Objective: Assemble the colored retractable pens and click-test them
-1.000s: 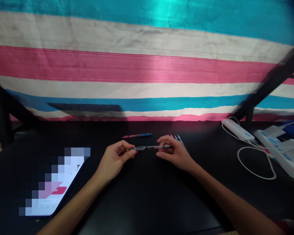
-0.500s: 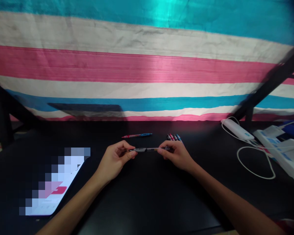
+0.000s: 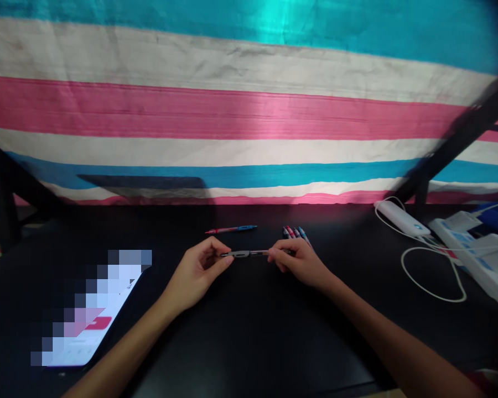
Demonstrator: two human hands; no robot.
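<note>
A pen (image 3: 243, 254) with a grey grip and a clear barrel lies level between my two hands, just above the dark table. My left hand (image 3: 201, 268) pinches its tip end between thumb and fingertips. At the other end, my right hand (image 3: 296, 260) is closed around the barrel, hiding part of it. Beyond my hands lies a pen with one red end and one blue end (image 3: 232, 229). Several pens (image 3: 297, 232) sit side by side just behind my right hand, partly covered by it.
A lit phone or tablet screen (image 3: 91, 326), partly pixelated, is at the left. On the right are a white power strip (image 3: 473, 260), a white oblong device (image 3: 402, 218) and a looped white cable (image 3: 465, 287). A striped sheet (image 3: 249, 116) hangs behind the black table (image 3: 240, 342).
Both hands keep hold of the pen with almost no movement. My right-hand fingers have shifted slightly on the barrel, and the view has moved a little.
</note>
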